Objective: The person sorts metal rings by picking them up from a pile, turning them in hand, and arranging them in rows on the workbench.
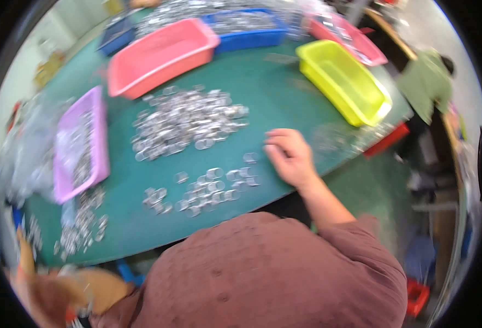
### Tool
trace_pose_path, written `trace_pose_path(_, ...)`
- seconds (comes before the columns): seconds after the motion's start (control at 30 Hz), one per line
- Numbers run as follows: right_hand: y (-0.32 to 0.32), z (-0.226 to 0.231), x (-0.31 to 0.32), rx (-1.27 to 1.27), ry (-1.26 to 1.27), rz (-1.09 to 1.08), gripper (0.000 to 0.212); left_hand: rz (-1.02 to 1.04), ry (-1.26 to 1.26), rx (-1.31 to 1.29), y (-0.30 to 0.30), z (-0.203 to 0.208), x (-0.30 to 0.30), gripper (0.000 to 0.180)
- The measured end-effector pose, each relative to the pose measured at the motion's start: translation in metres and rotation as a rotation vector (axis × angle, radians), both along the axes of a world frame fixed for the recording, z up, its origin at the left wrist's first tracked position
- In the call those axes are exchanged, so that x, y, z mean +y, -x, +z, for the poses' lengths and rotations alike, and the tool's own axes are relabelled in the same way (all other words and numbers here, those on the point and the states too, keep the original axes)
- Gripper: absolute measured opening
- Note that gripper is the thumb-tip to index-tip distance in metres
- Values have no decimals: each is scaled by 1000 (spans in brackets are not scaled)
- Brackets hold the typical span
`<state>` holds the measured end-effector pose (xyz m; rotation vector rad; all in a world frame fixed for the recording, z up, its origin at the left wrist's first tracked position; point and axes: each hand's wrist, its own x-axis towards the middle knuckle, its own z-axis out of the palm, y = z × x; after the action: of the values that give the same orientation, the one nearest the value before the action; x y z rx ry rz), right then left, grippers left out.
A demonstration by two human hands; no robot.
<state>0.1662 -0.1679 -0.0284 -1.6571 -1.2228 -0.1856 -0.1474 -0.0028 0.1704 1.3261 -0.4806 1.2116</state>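
Note:
My right hand (291,157) is over the green table, its fingers curled toward the thumb in a loose pinch. I cannot make out whether anything is between the fingertips. Just left of it lies a single small clear ring-shaped piece (250,158). A small group of similar round pieces (211,188) spreads along the near part of the table, and a large heap of them (186,119) lies farther back. At the lower left, my left forearm (103,287) reaches out from its brown sleeve, badly blurred; its fingers cannot be made out.
A pink bin (159,54), blue trays (249,33) and a yellow-green bin (339,82) stand on the table (268,82). At left, a purple bin (101,136) holds pieces beside plastic bags (30,147) and a loose pile (80,229). A person in green (426,82) is at far right.

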Motion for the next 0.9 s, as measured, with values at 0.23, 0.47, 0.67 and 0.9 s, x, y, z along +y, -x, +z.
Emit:
trace_pose_path(0.23,-1,3,-16,63,12,10,7,-78,420,216,-38,-68,36,35)
trace_pose_path(0.47,4,6,-7,70,17,32,6,73,533,302,-39,-70,35,47)
trace_pose_path(0.67,5,7,-8,81,33,18,5,123,576,366,-45,-71,32,50)
trace_pose_path(0.9,4,7,-10,62,51,39,7,148,574,374,-46,-73,31,50)
